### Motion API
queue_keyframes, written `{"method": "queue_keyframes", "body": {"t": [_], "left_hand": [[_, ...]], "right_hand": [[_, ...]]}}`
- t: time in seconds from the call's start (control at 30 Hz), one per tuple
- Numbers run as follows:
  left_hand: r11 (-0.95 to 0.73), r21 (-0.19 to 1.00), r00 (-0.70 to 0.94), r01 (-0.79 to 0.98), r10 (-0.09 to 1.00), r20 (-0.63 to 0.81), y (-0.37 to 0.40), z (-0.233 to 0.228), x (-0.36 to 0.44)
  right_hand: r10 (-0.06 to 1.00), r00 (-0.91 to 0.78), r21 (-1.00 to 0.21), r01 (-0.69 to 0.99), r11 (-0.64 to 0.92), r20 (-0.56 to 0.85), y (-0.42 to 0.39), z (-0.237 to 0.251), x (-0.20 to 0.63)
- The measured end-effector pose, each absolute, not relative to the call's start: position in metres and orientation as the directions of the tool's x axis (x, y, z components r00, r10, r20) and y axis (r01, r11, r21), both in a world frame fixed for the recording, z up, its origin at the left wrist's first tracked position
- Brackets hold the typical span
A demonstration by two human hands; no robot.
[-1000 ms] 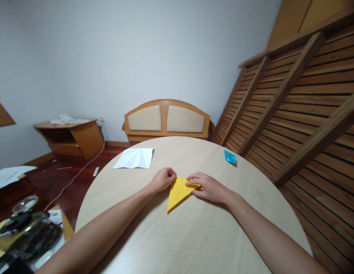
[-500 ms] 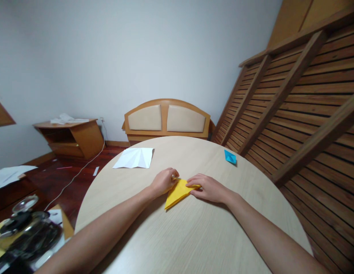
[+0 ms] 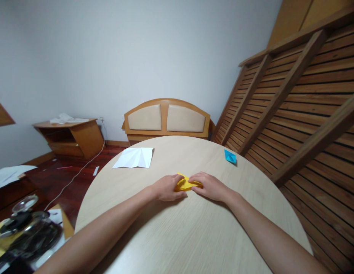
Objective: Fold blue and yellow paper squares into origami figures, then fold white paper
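Observation:
A piece of folded yellow paper [image 3: 183, 185] rests on the round wooden table [image 3: 194, 236] between my hands. My left hand [image 3: 170, 187] grips its left side, fingers curled over the top and thumb at the near edge. On the right side, my right hand [image 3: 207, 185] holds the paper between fingers and thumb. Much of the paper is covered by my hands. Beyond my left hand lies a creased white sheet of paper [image 3: 134, 157]. Farther off to the right sits a small folded blue paper piece [image 3: 230, 156].
Past the table's far edge stands a headboard with cream panels [image 3: 167, 118]. A slatted wooden frame [image 3: 293, 102] leans close along the right. At lower left is a stand with cluttered dark and clear objects [image 3: 31, 232]. A low wooden cabinet [image 3: 85, 139] stands by the wall.
My left hand has shifted nearer and wrapped round the yellow paper's left side. The paper's pointed near corner no longer shows. My right hand has barely moved.

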State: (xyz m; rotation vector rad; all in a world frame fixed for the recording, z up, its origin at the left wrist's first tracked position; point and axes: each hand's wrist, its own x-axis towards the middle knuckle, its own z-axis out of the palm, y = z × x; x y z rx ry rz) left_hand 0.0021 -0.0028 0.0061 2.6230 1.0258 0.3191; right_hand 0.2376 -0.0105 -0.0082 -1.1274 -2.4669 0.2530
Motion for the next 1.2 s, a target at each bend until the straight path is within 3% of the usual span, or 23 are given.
{"method": "queue_keyframes", "body": {"t": [0.1, 0.37, 0.63, 0.77, 0.97, 1.2], "left_hand": [[-0.750, 0.311, 0.751, 0.583, 0.644, 0.146, 0.005, -0.003, 0.000], [-0.760, 0.244, 0.740, 0.603, 0.646, 0.185, 0.007, -0.008, 0.004], [-0.678, 0.330, 0.655, 0.657, 0.730, 0.195, 0.004, -0.008, 0.009], [-0.716, 0.233, 0.686, 0.658, 0.698, 0.206, 0.003, -0.005, 0.010], [-0.753, -0.033, 0.737, 0.657, 0.632, 0.239, 0.003, -0.002, 0.012], [-0.691, -0.086, 0.691, 0.717, 0.690, 0.216, 0.000, -0.001, 0.015]], "right_hand": [[0.756, -0.582, -0.317, 0.687, 0.654, 0.299, -0.009, -0.009, 0.237], [0.758, -0.576, -0.260, 0.715, 0.649, 0.306, -0.012, -0.006, 0.234], [0.784, -0.543, -0.240, 0.753, 0.613, 0.301, -0.013, -0.006, 0.234], [0.780, -0.546, -0.241, 0.748, 0.618, 0.306, -0.013, -0.007, 0.234], [0.790, -0.529, -0.248, 0.757, 0.604, 0.309, -0.014, -0.005, 0.232], [0.807, -0.510, -0.216, 0.787, 0.577, 0.298, -0.021, -0.002, 0.226]]}}
